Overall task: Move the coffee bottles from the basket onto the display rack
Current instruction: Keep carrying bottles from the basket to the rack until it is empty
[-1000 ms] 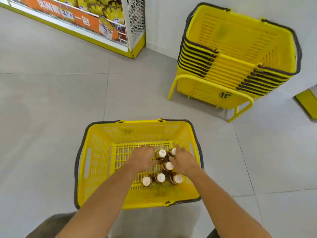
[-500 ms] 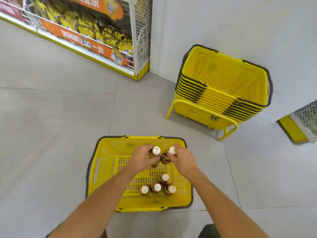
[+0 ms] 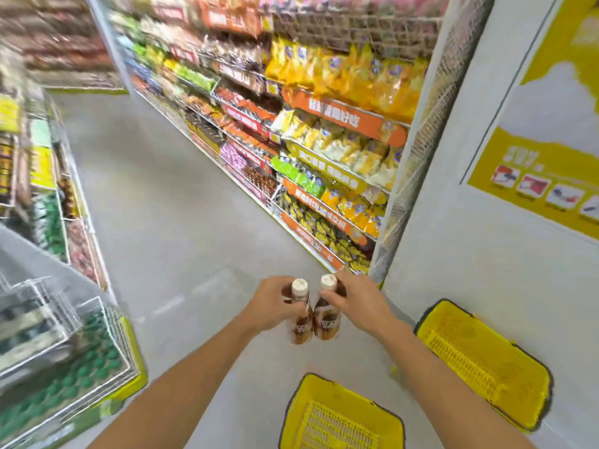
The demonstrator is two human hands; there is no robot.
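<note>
I see both hands raised in front of me over the grey floor (image 3: 181,196), each wrapped around one coffee bottle. My left hand (image 3: 275,304) has its grip closed on the left bottle (image 3: 300,314), fingers curled around its neck and shoulder just under the white cap. My right hand (image 3: 355,303) has its grip closed on the right bottle (image 3: 326,311) the same way, thumb across the front of the neck. The two bottles hang upright, side by side and touching or nearly touching at their brown lower bodies, with their caps slightly apart. Both are in the air, clear of the basket.

The yellow basket (image 3: 301,413) sits on the floor below my hands, at the bottom edge of the view; only part of its mesh bottom shows, and I cannot tell what lies in it. A stack of yellow baskets (image 3: 486,361) stands to the right against the white wall (image 3: 453,254). Ahead and to the right runs a long snack shelf (image 3: 324,131) full of yellow and orange bags. On the left, a wire rack (image 3: 64,351) is blurred.
</note>
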